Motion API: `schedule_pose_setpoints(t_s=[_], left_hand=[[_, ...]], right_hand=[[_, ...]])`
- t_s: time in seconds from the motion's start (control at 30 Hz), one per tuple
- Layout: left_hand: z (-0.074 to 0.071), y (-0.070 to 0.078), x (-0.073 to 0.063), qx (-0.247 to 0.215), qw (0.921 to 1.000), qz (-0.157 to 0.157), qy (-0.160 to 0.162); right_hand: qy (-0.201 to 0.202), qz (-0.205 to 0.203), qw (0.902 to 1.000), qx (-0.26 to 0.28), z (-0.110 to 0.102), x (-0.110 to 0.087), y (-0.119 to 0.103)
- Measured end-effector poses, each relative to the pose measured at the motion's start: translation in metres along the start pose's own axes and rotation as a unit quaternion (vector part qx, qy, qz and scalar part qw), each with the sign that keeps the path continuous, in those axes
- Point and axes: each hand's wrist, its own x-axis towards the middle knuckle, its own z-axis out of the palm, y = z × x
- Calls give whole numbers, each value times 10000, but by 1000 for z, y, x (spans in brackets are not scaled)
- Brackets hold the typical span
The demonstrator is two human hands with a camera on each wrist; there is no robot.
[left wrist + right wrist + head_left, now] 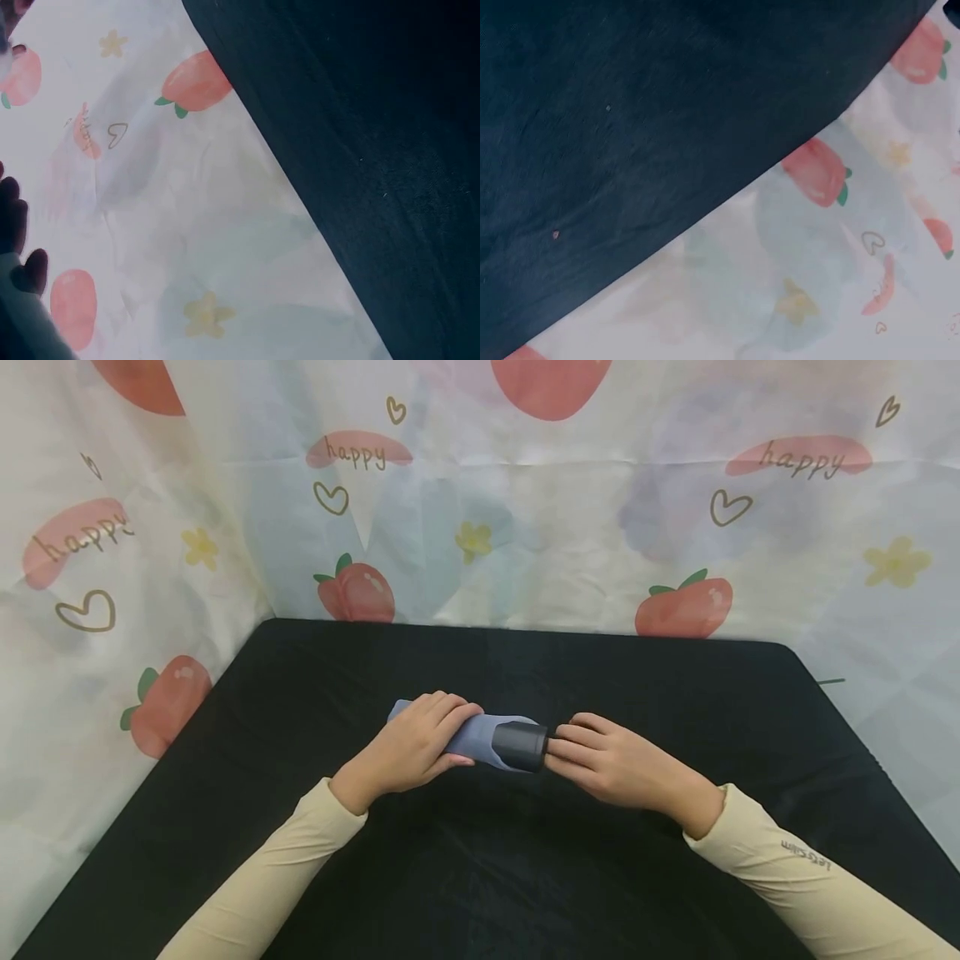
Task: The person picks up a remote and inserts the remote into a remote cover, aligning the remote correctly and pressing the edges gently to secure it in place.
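In the head view, a blue-grey tube-like item [483,739] with a black end piece [520,746] is held crosswise over the black table. My left hand [420,735] grips its blue body from above, fingers over the top and thumb along the near side. My right hand [607,760] has its fingers bent against the tip of the black end; its thumb is hidden. In the left wrist view, dark fingers [13,217] show at the left edge, and what they hold cannot be made out. The right wrist view does not clearly show the hand.
A black cloth-covered table [480,877] lies beneath both hands. Behind it and at the sides hangs a pale curtain [525,527] printed with red fruit, hearts, flowers and the word "happy". The table's far edge [450,626] meets the curtain.
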Motion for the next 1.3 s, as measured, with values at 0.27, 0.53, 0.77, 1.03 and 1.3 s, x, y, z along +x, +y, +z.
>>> schedule_pose_setpoints(t_s=[0.27,0.53,0.77,1.03,1.3], left_hand=[[-2,0,-5,63,9989,340,321],[-4,1,-5,200,9988,289,354],[-4,-1,-7,374,9986,280,246],[-3,-2,-9,425,9988,160,153],[0,-2,-7,352,9990,-235,170]], right_hand=[[262,-151,9987,-414,-6,-4,5],[258,-162,9963,-801,-7,-7,13],[294,-423,9910,-1237,-12,-6,18],[162,-721,9843,-1603,-7,-6,17],[513,-580,9903,-1152,4,1,14]])
